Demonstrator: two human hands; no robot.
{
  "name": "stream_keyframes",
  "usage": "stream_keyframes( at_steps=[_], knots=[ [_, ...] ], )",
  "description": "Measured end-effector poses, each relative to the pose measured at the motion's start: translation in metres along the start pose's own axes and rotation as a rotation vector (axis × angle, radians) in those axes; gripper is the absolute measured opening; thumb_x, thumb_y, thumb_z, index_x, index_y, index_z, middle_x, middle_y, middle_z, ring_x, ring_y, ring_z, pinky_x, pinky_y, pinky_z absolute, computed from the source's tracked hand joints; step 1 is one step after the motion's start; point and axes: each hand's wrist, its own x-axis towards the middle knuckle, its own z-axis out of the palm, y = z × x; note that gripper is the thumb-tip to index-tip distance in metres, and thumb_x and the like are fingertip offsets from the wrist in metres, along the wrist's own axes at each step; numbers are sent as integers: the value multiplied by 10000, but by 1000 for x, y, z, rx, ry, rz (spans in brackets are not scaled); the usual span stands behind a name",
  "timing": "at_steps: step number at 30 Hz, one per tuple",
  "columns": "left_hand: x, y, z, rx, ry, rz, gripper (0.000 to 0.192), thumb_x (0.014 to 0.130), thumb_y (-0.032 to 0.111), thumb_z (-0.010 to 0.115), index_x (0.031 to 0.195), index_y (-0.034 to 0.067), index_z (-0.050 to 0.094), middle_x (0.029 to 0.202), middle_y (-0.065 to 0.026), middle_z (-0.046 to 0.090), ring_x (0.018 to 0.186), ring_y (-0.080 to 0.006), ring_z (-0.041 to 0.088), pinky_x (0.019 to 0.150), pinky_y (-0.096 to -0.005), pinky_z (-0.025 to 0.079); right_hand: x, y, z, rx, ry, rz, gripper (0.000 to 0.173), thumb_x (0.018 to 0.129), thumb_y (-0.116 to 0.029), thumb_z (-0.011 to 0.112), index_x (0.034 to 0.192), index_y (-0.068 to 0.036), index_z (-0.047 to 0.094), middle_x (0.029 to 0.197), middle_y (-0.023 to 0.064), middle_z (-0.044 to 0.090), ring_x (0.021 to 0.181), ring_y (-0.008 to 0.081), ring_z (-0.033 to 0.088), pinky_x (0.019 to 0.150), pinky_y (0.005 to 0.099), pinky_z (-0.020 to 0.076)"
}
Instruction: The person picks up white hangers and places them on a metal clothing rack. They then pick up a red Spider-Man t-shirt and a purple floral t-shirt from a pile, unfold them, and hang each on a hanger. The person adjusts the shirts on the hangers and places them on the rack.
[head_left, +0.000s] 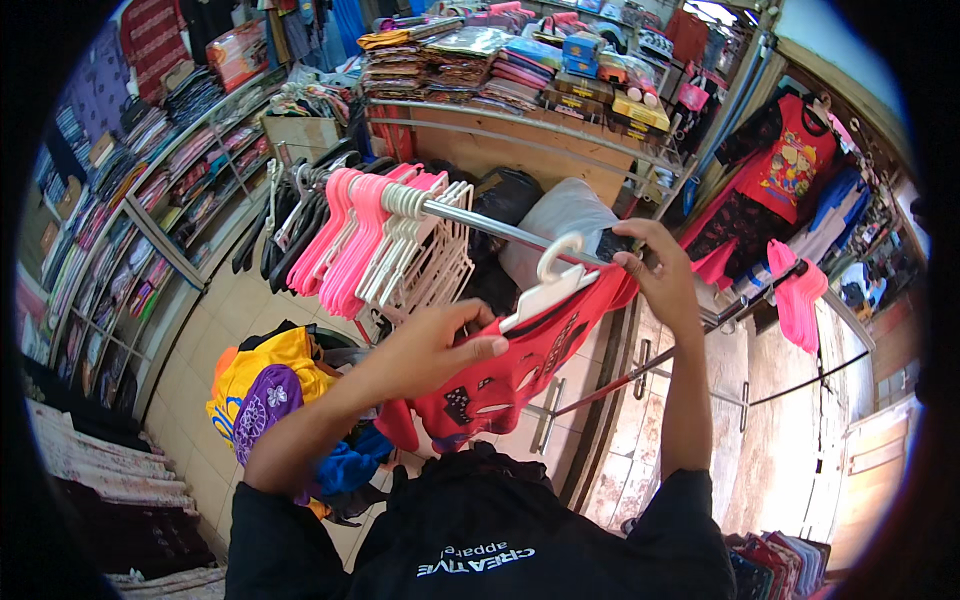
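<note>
A red printed shirt (510, 375) hangs on a white plastic hanger (551, 289), whose hook is at the metal rail (487, 222); whether it bears on the rail I cannot tell. My left hand (442, 345) is at the shirt's left shoulder, with the thumb on the cloth and the other fingers partly hidden. My right hand (656, 262) pinches the cloth of the other shoulder near the rail's end. Along the rail, to the left of the shirt, hang pink hangers (352, 247), white hangers (420, 262) and black hangers (289, 240).
A heap of yellow, purple and blue clothes (281, 390) lies at lower left. Shelves of folded clothes (127, 247) curve along the left. Behind the rail are filled plastic bags (555, 225) and a counter (510, 142). More pink hangers (799, 300) hang at right, near a displayed outfit (787, 161).
</note>
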Motion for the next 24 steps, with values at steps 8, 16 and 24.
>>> stream_keyframes(
  at_steps=[8, 16, 24],
  knots=[
    [-10, -46, 77, -223, -115, -223, 413, 969, 394, 726, 1084, 4, 655, 858, -129, 693, 769, -184, 635, 729, -355, 506, -146, -35, 70, 85, 223, 497, 360, 1104, -344, 505, 1031, -15, 630, 832, 59, 616, 749, 115, 599, 706, 282, 488],
    [6, -62, 204, -257, -75, -104, 268, 1025, 220, 649, 1140, 0, 548, 894, -145, 667, 762, -248, 643, 694, -380, 497, -209, -48, 86, 432, 227, 930, 579, 1045, -546, 551, 1259, -10, 597, 802, 84, 650, 688, 145, 648, 599, 303, 507],
    [19, -33, 302, -302, -141, 147, 466, 972, 136, 648, 1345, -48, 438, 1203, -284, 599, 1098, -456, 626, 910, -493, 508, -243, -18, 50, -65, 398, 999, 336, 988, -226, 666, 1213, 22, 638, 802, 144, 690, 713, 218, 680, 664, 369, 520]
  ],
)
